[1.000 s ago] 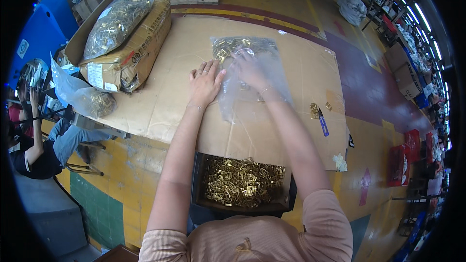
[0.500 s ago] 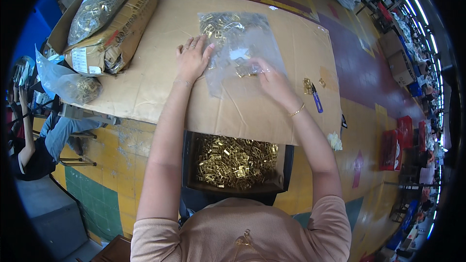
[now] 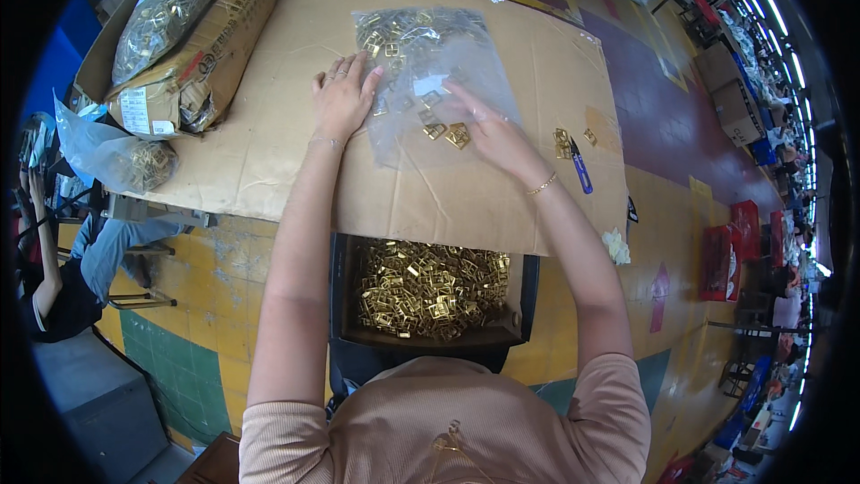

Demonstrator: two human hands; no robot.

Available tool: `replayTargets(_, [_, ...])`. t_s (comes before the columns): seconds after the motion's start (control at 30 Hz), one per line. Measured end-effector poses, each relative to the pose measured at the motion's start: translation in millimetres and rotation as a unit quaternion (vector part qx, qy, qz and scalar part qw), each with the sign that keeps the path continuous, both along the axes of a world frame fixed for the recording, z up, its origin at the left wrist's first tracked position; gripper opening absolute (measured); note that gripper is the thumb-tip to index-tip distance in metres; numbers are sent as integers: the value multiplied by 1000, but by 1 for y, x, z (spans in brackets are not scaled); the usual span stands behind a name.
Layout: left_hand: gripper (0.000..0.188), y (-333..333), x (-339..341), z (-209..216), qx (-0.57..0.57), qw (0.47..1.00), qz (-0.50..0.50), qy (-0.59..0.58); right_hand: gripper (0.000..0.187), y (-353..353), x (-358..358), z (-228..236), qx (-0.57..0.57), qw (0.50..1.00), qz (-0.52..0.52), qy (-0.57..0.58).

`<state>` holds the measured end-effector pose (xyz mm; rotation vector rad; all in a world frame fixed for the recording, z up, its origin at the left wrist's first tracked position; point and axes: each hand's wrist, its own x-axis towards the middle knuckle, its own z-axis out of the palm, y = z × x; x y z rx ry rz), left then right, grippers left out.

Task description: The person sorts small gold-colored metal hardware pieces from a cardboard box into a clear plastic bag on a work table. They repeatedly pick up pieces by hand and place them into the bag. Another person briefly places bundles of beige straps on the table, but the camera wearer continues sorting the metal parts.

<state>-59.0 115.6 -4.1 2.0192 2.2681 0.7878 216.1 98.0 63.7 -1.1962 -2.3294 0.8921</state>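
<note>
A clear plastic bag (image 3: 403, 139) of gold-coloured metal buckles lies flat on the cardboard-covered table. Most buckles (image 3: 394, 36) are gathered at its far end, with a few loose buckles (image 3: 457, 135) nearer me. My left hand (image 3: 345, 100) rests with fingers spread against the bag's left edge. At the bag's right side my right hand (image 3: 493, 130) has its fingers stretched toward the middle, beside the loose buckles. Its fingertips look hazy; whether they are inside the bag or over it, I cannot tell. Nothing shows in its grasp.
An open box of gold buckles (image 3: 434, 291) sits below the table's near edge. Blue-handled snips (image 3: 581, 166) lie at right beside more buckles (image 3: 563, 143). At left stand a worn carton (image 3: 228, 45) under a filled bag (image 3: 170, 13), and a smaller bag (image 3: 148, 166). Another person sits at far left.
My right hand has shifted left and farther from me, its fingers straightening. The loose buckles in the bag now lie apart from it. The left hand stays by the bag's edge; the whole view shifted slightly.
</note>
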Motion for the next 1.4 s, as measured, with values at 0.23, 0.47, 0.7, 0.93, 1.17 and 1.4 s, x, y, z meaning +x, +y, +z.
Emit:
replayTargets(0.23, [63,-1,0,1,4,1000,-3,0,52,8,-11,-12,97,993,71,22])
replayTargets(0.47, [63,0,-1,-1,9,1000,-1,5,44,6,-5,-17,81,992,85,-36])
replayTargets(0.7, [63,1,-1,1,4,1000,1,-4,48,4,-1,-22,153,984,93,-16])
replayTargets(0.93, [62,0,0,3,-2,1000,2,-2,52,5,0,-21,56,995,72,-29])
replayTargets(1.17, [60,-1,-1,2,10,1000,-4,-3,55,5,-3,-22,112,984,129,-43])
replayTargets(1.4, [59,-1,-1,3,12,1000,0,5,53,10,-7,-13,89,983,153,-59])
